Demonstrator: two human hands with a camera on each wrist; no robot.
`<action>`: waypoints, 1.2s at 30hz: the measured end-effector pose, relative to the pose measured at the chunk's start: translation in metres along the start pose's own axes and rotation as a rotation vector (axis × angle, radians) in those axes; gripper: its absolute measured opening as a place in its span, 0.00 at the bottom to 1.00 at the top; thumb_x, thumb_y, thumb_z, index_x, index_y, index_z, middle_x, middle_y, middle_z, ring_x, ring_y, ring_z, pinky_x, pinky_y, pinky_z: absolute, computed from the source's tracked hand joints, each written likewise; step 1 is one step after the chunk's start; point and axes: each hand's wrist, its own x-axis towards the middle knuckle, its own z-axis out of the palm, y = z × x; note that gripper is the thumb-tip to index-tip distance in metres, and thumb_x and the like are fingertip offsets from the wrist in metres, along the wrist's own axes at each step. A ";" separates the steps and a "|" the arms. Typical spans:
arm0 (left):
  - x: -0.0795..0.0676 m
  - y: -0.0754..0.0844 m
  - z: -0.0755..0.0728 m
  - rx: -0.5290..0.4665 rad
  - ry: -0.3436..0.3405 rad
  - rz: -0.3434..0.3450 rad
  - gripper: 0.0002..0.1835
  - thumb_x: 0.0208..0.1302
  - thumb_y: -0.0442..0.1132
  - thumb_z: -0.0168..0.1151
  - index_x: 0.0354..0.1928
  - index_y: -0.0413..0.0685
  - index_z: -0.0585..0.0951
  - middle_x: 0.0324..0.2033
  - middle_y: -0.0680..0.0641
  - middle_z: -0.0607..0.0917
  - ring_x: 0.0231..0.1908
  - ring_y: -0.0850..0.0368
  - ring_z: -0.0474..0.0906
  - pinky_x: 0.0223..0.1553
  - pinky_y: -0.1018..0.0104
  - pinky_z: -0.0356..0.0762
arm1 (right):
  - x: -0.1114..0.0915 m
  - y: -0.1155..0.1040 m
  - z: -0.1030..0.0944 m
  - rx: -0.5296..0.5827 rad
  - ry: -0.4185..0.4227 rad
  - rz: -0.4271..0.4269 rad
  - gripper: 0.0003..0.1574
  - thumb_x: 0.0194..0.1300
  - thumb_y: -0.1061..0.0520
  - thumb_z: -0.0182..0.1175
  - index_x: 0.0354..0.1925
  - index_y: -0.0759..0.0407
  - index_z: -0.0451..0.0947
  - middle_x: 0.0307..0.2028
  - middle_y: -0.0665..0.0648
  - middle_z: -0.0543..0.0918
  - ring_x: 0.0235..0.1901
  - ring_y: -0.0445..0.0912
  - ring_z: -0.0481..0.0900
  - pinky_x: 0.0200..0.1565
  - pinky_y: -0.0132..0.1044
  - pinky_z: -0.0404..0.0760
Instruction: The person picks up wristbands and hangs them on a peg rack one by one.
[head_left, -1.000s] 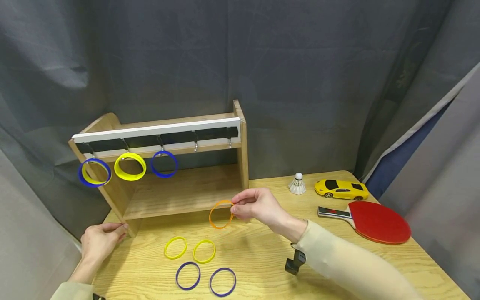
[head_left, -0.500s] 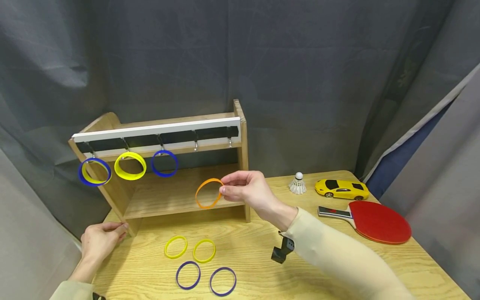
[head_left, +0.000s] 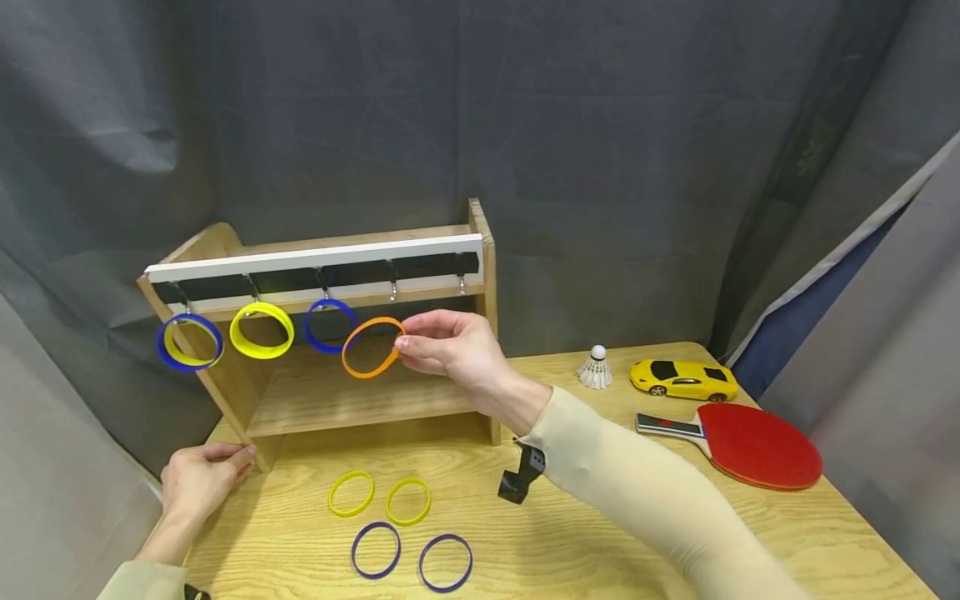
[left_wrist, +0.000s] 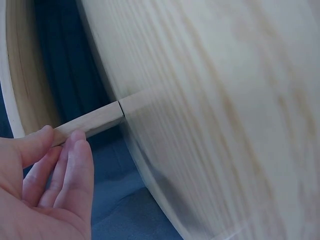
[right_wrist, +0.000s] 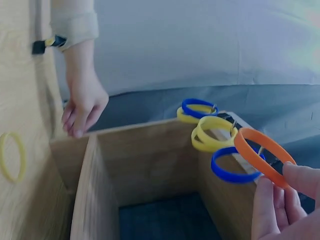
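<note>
My right hand [head_left: 461, 354] pinches an orange wristband [head_left: 365, 375] between thumb and fingers, in front of the wooden shelf [head_left: 360, 404]. In the head view the band overlaps a blue wristband [head_left: 322, 347] hanging from the middle hook; the right wrist view shows the orange band [right_wrist: 255, 160] close above that blue one. Yellow wristbands [head_left: 258, 354] hang on the second hook, and a blue wristband [head_left: 162, 350] with a yellow one on the leftmost. At the shelf's lower left corner, my left hand [head_left: 198, 483] grips the wooden edge [left_wrist: 95, 120] between thumb and fingertips.
Two bare hooks [head_left: 393, 292] are at the rail's right. On the table lie two yellow wristbands [head_left: 351, 514] and two dark blue ones [head_left: 377, 577]. A shuttlecock [head_left: 596, 371], a yellow toy car [head_left: 684, 381] and a red table tennis bat [head_left: 761, 446] are farther right.
My right hand has carried the orange wristband up and to the left, from low over the table to just below the hook rail. The left hand stays at the shelf's corner.
</note>
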 end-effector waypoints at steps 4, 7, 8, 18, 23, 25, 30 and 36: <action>0.001 0.000 0.000 0.002 0.005 0.001 0.16 0.72 0.53 0.76 0.45 0.48 0.97 0.25 0.60 0.96 0.26 0.76 0.82 0.39 0.77 0.66 | 0.010 0.000 0.015 0.089 -0.002 0.008 0.11 0.73 0.73 0.70 0.49 0.64 0.89 0.38 0.51 0.94 0.39 0.40 0.94 0.53 0.38 0.94; 0.001 0.000 0.000 -0.003 0.009 0.003 0.16 0.72 0.52 0.77 0.45 0.48 0.97 0.25 0.60 0.96 0.25 0.76 0.82 0.38 0.78 0.67 | 0.016 0.000 0.024 0.159 -0.003 0.022 0.11 0.73 0.74 0.69 0.50 0.65 0.88 0.37 0.51 0.93 0.37 0.40 0.94 0.50 0.35 0.94; 0.001 0.000 0.000 -0.006 0.008 0.004 0.16 0.72 0.52 0.77 0.45 0.47 0.97 0.25 0.60 0.96 0.25 0.76 0.83 0.37 0.78 0.67 | 0.017 0.000 0.027 0.177 -0.003 0.027 0.12 0.73 0.75 0.68 0.51 0.66 0.88 0.37 0.51 0.92 0.37 0.40 0.94 0.49 0.34 0.94; 0.000 0.000 0.000 -0.011 0.020 0.010 0.15 0.72 0.52 0.77 0.43 0.47 0.97 0.24 0.60 0.95 0.25 0.77 0.81 0.38 0.77 0.66 | 0.026 0.003 0.051 0.211 0.039 0.031 0.12 0.72 0.73 0.71 0.52 0.65 0.87 0.38 0.52 0.92 0.36 0.41 0.93 0.48 0.35 0.94; -0.001 0.000 0.000 -0.017 0.014 0.003 0.15 0.72 0.51 0.77 0.44 0.47 0.97 0.24 0.60 0.95 0.25 0.77 0.82 0.37 0.76 0.68 | 0.029 0.009 0.058 0.222 0.085 0.029 0.11 0.70 0.73 0.73 0.42 0.57 0.89 0.37 0.52 0.92 0.35 0.41 0.94 0.46 0.36 0.95; -0.001 0.000 0.000 -0.019 0.010 -0.001 0.15 0.72 0.51 0.77 0.44 0.47 0.97 0.25 0.59 0.95 0.24 0.76 0.83 0.37 0.76 0.68 | 0.030 0.011 0.059 0.218 0.096 0.024 0.11 0.70 0.72 0.74 0.41 0.57 0.89 0.36 0.52 0.93 0.35 0.41 0.94 0.46 0.37 0.95; -0.001 0.001 0.000 -0.025 0.000 -0.012 0.15 0.72 0.52 0.77 0.46 0.48 0.97 0.26 0.60 0.96 0.25 0.76 0.84 0.38 0.78 0.67 | 0.032 0.016 0.060 0.186 0.116 0.024 0.10 0.69 0.72 0.75 0.43 0.60 0.90 0.38 0.54 0.95 0.34 0.42 0.94 0.50 0.43 0.95; -0.001 0.002 -0.001 -0.014 -0.003 -0.016 0.15 0.72 0.53 0.77 0.45 0.49 0.97 0.26 0.60 0.96 0.25 0.76 0.83 0.40 0.75 0.67 | 0.035 0.022 0.060 0.145 0.104 0.036 0.12 0.68 0.71 0.77 0.48 0.64 0.89 0.40 0.57 0.94 0.35 0.43 0.94 0.53 0.48 0.95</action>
